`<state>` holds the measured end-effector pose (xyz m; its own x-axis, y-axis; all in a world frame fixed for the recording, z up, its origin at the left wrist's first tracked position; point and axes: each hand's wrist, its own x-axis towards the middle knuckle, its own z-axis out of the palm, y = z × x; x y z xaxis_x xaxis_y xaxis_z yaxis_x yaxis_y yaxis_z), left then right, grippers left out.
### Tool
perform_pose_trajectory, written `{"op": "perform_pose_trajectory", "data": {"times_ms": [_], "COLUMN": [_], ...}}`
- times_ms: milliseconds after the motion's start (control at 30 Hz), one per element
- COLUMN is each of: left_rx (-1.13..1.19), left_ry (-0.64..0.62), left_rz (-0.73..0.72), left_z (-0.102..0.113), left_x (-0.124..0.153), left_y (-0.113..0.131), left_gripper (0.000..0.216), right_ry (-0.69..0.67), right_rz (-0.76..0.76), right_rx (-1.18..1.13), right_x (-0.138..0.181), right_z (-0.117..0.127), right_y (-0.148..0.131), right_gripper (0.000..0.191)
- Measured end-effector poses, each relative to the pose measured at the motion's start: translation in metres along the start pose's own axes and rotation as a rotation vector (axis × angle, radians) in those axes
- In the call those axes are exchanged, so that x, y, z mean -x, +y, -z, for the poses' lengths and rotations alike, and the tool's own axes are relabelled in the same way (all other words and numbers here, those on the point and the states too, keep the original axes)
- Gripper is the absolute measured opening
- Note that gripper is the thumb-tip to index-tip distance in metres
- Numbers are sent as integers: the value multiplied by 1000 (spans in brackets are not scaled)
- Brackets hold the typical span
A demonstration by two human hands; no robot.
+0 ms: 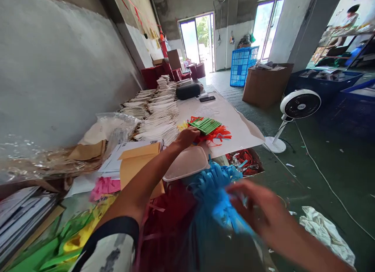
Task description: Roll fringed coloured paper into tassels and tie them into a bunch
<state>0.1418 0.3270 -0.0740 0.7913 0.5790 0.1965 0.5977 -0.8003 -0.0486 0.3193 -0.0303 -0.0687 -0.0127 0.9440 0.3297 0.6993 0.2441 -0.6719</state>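
Observation:
My left hand (186,137) reaches forward over the table and rests at the edge of a flat green stack (205,125) that lies on red and orange paper strips (216,136); its fingers curl at the stack's near end. My right hand (258,209) is low at the near right, blurred by motion, right beside a bunch of blue paper strips (215,190). Whether it grips them cannot be made out. A clear plastic lid (186,162) sits between the two hands.
Rows of white paper pieces (158,112) cover the table along the wall. A brown envelope (137,162), a black pouch (187,91), a floor fan (295,108), a cardboard box (265,84) and a blue crate (241,65) stand around.

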Motion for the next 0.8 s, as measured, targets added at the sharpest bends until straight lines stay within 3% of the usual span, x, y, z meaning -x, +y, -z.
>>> {"op": "perform_pose_trajectory", "data": {"times_ms": [33,167,267,400,500,633,800], "left_rx": [-5,-22,-31,-17,24,123,288], "left_ry": [0,7,1,-9,14,119,306], "left_rz": [-16,-65,-76,-57,17,202,505], "left_z": [2,9,9,7,10,23,49], "left_x": [-2,-7,-7,-7,-12,-29,-65], "left_y": [2,8,6,-1,-9,-29,-55], "left_gripper": [19,17,15,16,17,15,19], "right_ry": [-39,60,76,115,201,420,661], "right_rz": [14,-92,-111,-183,-249,-323,-301], "right_rx": [23,245,231,121,-7,-224,-474], "right_x": [-37,-177,-237,-268,-279,-289,-290], "right_z": [2,-17,-52,-90,-95,-71,-28], "right_y": [6,32,49,74,100,140,179], "right_gripper": [34,47,51,28,20,34,43]}}
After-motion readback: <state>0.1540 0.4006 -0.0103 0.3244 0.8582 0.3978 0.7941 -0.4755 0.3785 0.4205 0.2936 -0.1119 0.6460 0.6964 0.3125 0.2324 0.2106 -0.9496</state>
